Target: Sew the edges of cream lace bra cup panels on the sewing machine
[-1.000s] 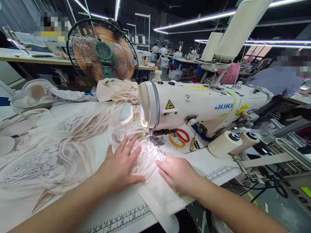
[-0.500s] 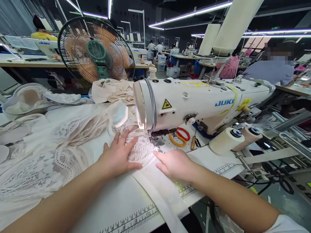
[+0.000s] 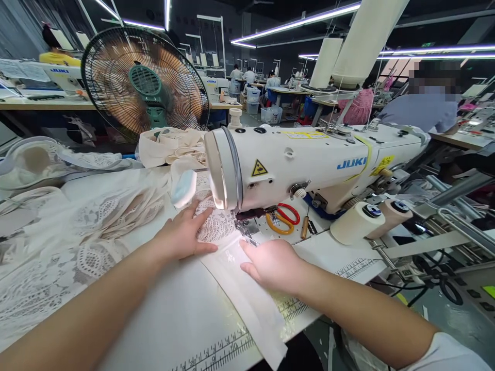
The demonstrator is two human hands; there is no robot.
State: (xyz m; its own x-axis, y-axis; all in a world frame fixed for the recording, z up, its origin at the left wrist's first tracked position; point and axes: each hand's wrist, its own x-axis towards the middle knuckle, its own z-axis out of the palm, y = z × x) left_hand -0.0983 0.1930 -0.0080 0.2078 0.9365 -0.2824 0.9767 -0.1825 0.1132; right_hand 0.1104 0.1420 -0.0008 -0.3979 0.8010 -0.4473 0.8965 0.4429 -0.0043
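Lace piece (image 3: 216, 226) sliding further under the sewing machine (image 3: 294, 165) since earlier. Left hand (image 3: 181, 237) lying open, flat, pressing lace taut; right hand (image 3: 273, 263) flat, open, steadying strip (image 3: 247, 304) toward the needle.

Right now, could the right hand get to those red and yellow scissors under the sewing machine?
Probably yes. The right hand lies flat on the fabric strip just in front of the scissors, with bare table between them. Only the sewing machine arm overhangs them, so the hand would have to reach in low.
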